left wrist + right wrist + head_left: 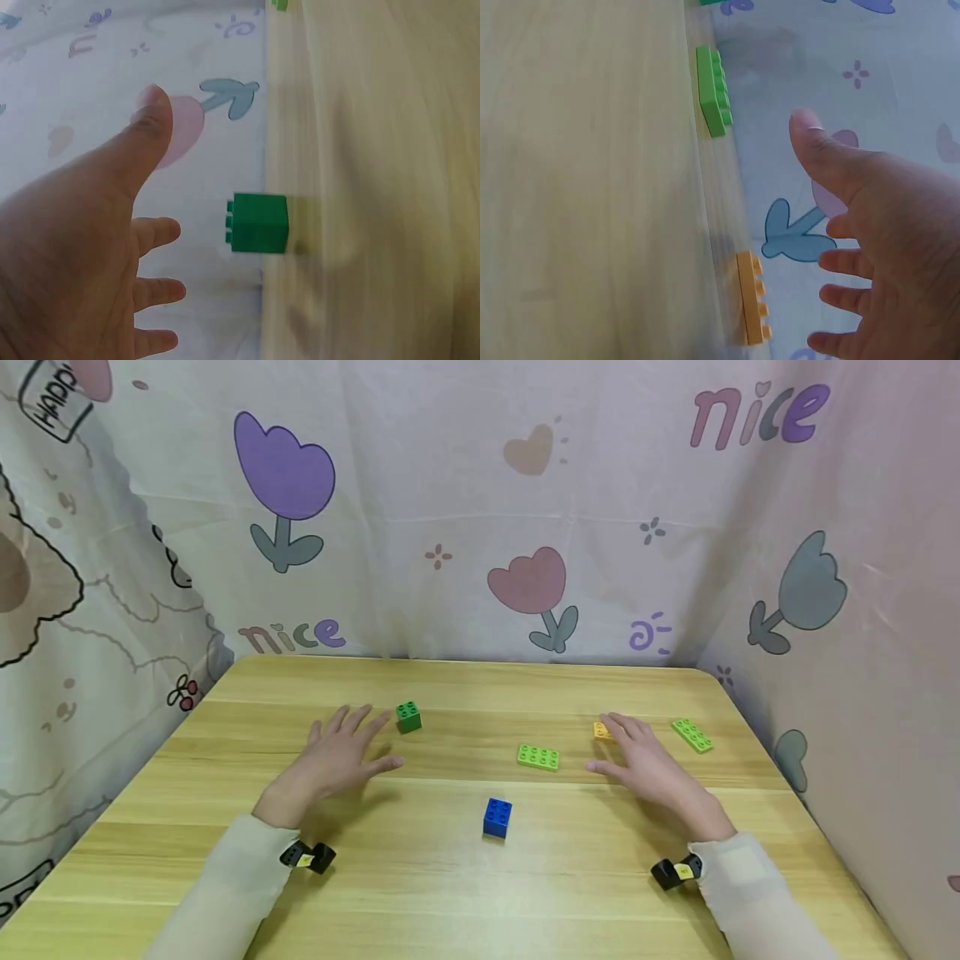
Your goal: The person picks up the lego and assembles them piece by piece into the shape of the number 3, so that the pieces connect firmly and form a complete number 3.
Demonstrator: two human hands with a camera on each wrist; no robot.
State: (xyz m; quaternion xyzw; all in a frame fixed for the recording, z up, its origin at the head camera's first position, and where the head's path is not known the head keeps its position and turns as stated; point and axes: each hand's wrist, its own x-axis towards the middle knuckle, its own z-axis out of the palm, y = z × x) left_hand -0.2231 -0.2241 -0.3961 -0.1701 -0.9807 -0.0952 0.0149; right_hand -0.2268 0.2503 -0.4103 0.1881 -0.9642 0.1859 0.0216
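Observation:
My left hand (pixel 336 758), fingers spread, is held over the table just left of a green building block (pixel 408 717). The left wrist view shows that green block (pixel 259 223) apart from the thumb and fingers. On the other side, my right hand (pixel 647 762) stretches its fingers near an orange block (pixel 602 732), partly covering it in the head view. In the right wrist view the orange block (pixel 751 298) stands clear of the fingertips. A flat lime green block (pixel 538 757) lies between the hands, and a blue block (pixel 497 818) sits nearer the front. Neither hand holds anything.
Another lime green block (pixel 692 736) lies beyond the right hand, towards the table's right edge. The wooden table (pixel 420 893) meets a patterned cloth (pixel 420 468) at the back and sides. A small black camera is strapped to each wrist.

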